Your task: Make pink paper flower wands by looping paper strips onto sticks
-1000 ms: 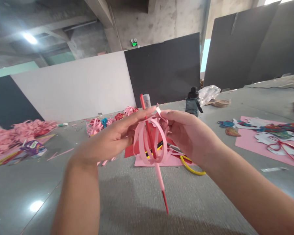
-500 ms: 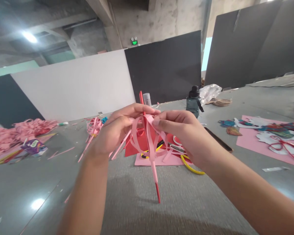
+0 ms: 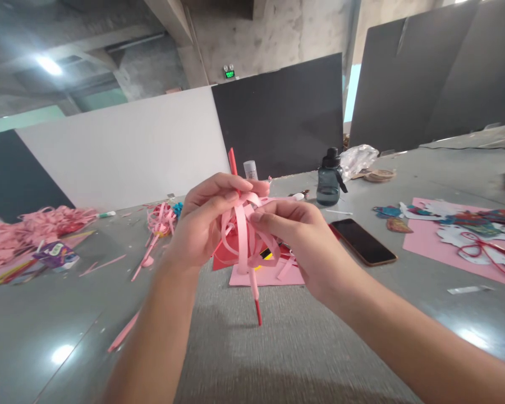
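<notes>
Between my hands hangs a lantern-like cage of pink paper strips [image 3: 242, 238] around a thin red stick [image 3: 233, 161]. The stick tilts slightly, its top poking up above my fingers and its lower end showing beneath a pink sleeve. My left hand [image 3: 204, 219] is closed on the upper end of this paper piece, thumb and fingers pressed together near the stick. My right hand [image 3: 309, 235] pinches a pink strip at the right side of the cage. Below lie a red sheet [image 3: 225, 255] and pink paper [image 3: 239, 278], with a yellow-and-black tool [image 3: 269, 255] partly hidden behind the strips.
A phone [image 3: 364, 241] and a dark water bottle [image 3: 329, 179] stand to the right, before pink paper with cutouts [image 3: 421, 238]. Leftward lie a similar strip piece [image 3: 160, 221], a purple packet [image 3: 56, 253] and a pink strip heap [image 3: 37, 230].
Both hands and the paper piece have shifted slightly left, and the cage has turned. My right hand has moved off the phone, which now shows more fully.
</notes>
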A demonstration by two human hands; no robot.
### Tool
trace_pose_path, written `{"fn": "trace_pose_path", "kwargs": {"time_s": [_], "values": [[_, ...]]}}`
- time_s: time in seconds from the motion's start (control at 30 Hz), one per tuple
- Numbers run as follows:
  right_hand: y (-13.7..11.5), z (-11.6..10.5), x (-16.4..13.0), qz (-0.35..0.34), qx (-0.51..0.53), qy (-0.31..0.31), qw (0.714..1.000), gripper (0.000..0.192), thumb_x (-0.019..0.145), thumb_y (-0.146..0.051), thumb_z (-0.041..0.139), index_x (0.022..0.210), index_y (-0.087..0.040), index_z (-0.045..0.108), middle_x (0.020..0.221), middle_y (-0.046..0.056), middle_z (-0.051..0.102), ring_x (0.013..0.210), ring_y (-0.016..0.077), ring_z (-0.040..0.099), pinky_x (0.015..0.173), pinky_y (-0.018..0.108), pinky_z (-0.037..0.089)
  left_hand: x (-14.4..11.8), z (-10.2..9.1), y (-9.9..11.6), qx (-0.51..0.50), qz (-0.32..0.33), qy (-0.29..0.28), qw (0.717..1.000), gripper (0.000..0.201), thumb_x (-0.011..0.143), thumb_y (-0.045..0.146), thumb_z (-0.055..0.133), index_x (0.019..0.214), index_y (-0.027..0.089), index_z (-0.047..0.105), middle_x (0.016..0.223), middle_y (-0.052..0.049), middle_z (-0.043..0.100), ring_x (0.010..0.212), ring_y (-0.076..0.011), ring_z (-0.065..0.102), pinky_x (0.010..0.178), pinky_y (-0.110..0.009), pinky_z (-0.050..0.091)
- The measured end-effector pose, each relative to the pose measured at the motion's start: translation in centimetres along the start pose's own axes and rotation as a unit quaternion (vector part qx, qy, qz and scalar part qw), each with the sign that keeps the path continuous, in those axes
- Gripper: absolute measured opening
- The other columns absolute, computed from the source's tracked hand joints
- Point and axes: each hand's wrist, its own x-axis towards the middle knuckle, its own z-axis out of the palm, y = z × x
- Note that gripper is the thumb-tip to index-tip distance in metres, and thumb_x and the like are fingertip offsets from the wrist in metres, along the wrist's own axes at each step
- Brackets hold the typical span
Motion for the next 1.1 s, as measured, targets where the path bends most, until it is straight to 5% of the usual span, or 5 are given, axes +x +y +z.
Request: {"fn": "trace_pose_path", "kwargs": {"time_s": [0.33,0.8,1.1], "values": [[0.3,0.6,-0.5,-0.021,0.08,-0.008,0.997,0.02,0.086,-0.025,0.071,0.067,-0.018,0.068,0.065,-0.002,0.057,0.058,0.0098,0.051,0.059,0.027,0.044,-0.3,1.1,0.3,0.007,0.027,0.002,1.0,0.022,0.091,0.008,0.059,0.095,0.021,0.077,0.108,-0.008,0.08,0.115,-0.0264,0.072,0.098,-0.041,0.06],[0.7,1.1,-1.2,0.019,0.185,-0.001,0.983,0.026,0.086,-0.031,0.072,0.064,-0.019,0.067,0.069,0.0,0.058,0.067,0.0148,0.053,0.067,0.032,0.04,-0.2,0.6,0.5,0.024,0.009,-0.005,1.0,0.022,0.089,0.006,0.063,0.094,0.022,0.077,0.109,-0.005,0.08,0.118,-0.0278,0.072,0.099,-0.045,0.061],[0.3,1.1,-1.3,0.031,0.154,0.029,0.987,0.028,0.084,-0.029,0.075,0.061,-0.019,0.062,0.067,-0.002,0.053,0.065,0.0125,0.049,0.064,0.031,0.038,-0.4,0.7,0.6,0.03,0.011,-0.017,0.999,0.024,0.09,0.006,0.062,0.096,0.024,0.077,0.11,-0.003,0.08,0.115,-0.0261,0.073,0.097,-0.043,0.061]]}}
